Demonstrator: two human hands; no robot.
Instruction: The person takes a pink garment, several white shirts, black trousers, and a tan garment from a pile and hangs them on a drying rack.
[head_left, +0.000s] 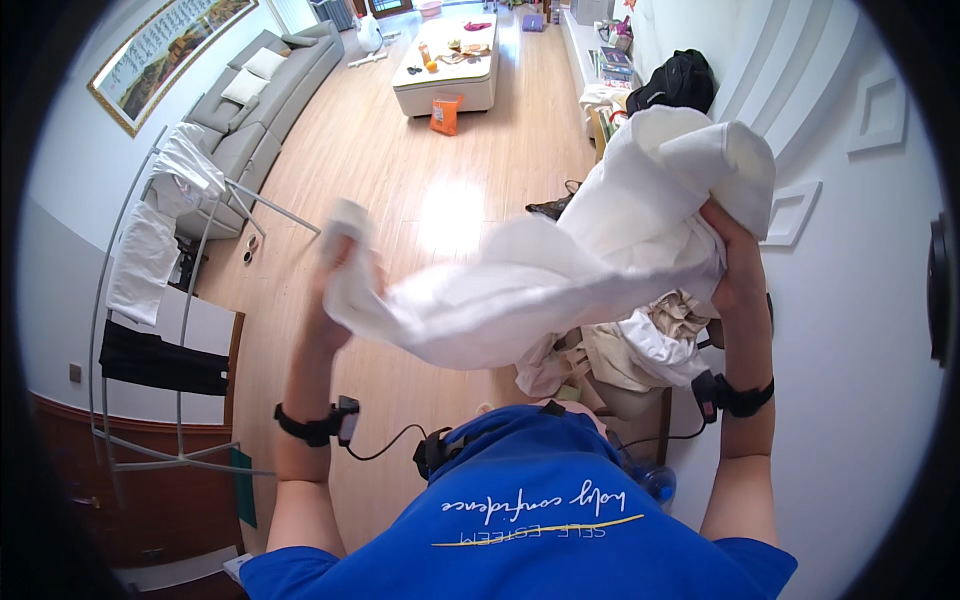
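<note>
A large white garment (510, 300) is stretched in mid-air between both raised hands, its middle sagging in folds. My left hand (341, 281), blurred, grips one end at the left. My right hand (724, 259) holds the bunched other part at the right, where a wide fold (652, 180) stands up above the wrist. Part of each hand's fingers is hidden by the cloth. Beneath the right side of the garment lies a heap of white and beige clothes (630, 352). Both wrists wear black straps with small wired devices.
A metal drying rack (187, 300) at the left bears white garments (142, 255) and a black one (161, 360). Behind it stands a grey sofa (255, 112). Farther ahead are a low white table (450, 75) and an orange bag (445, 115). A black backpack (679, 82) rests by the right wall.
</note>
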